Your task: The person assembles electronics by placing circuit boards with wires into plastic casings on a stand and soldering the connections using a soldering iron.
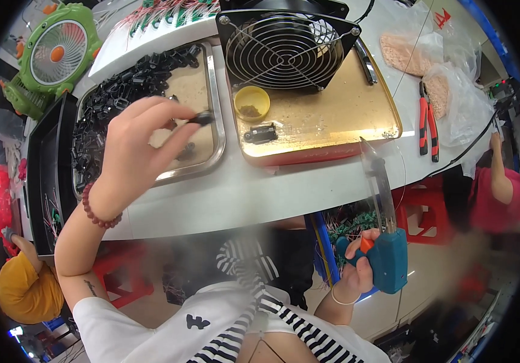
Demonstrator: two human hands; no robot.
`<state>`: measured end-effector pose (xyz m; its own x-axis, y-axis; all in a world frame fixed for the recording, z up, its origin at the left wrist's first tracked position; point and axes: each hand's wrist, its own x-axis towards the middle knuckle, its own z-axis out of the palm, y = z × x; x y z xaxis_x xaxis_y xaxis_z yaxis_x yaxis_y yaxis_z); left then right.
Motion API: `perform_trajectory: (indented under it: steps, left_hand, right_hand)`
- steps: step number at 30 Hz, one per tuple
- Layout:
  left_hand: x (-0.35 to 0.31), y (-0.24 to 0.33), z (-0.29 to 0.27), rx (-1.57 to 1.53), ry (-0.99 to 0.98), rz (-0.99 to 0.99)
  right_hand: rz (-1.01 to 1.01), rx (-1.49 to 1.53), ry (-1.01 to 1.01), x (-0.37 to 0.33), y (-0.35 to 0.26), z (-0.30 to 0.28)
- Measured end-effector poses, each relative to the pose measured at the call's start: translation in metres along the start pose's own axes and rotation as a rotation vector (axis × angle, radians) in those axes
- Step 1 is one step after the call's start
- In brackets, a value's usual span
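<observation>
Over the right side of a metal tray (pixel 216 91), my left hand (pixel 136 145) pinches a small black plastic part (pixel 202 118) between thumb and fingertips. Many similar black parts (pixel 108 91) lie heaped in that tray. My right hand (pixel 357 275) grips a teal soldering gun (pixel 390 260) with an orange trigger. Its tip points up at the front right corner of a gold metal box lid (pixel 338 118). On the lid lie one black part (pixel 260 133) and a round yellow dish (pixel 252 103) with brownish stuff in it.
A black fan with a wire guard (pixel 287 57) stands at the lid's back. To the right are red-handled pliers (pixel 428 124) and plastic bags of beige pieces (pixel 438 91). A green toy-shaped fan (pixel 59 51) stands far left, beside a black tray (pixel 48 175). Other people sit nearby.
</observation>
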<state>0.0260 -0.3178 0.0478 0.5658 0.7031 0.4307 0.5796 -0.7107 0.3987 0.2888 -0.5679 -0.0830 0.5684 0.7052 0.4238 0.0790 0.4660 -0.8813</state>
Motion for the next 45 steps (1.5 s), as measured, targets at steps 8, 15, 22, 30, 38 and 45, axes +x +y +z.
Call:
perform_trajectory:
  steps: [8,15,22,30,38,45]
  left_hand:
    - [0.044,0.049,0.050,-0.007,-0.036,0.396]
    - [0.044,0.049,0.059,0.036,-0.098,0.378]
    - [0.046,0.024,0.035,-0.078,0.114,0.288]
    - [0.040,0.002,0.031,-0.052,0.005,0.222]
    - [0.040,0.009,0.034,0.033,0.015,0.254]
    - [0.037,0.003,0.036,0.028,0.027,0.236]
  right_hand:
    - [-0.001,0.023,0.025,0.001,-0.003,0.004]
    - [0.016,-0.028,0.090,-0.002,-0.002,-0.001]
    - [-0.029,-0.062,0.082,0.001,-0.001,0.001]
    - [-0.010,-0.029,0.062,0.007,0.002,0.004]
    - [0.026,-0.052,0.088,0.006,0.000,0.003]
    - [0.013,-0.041,0.090,0.005,0.001,0.003]
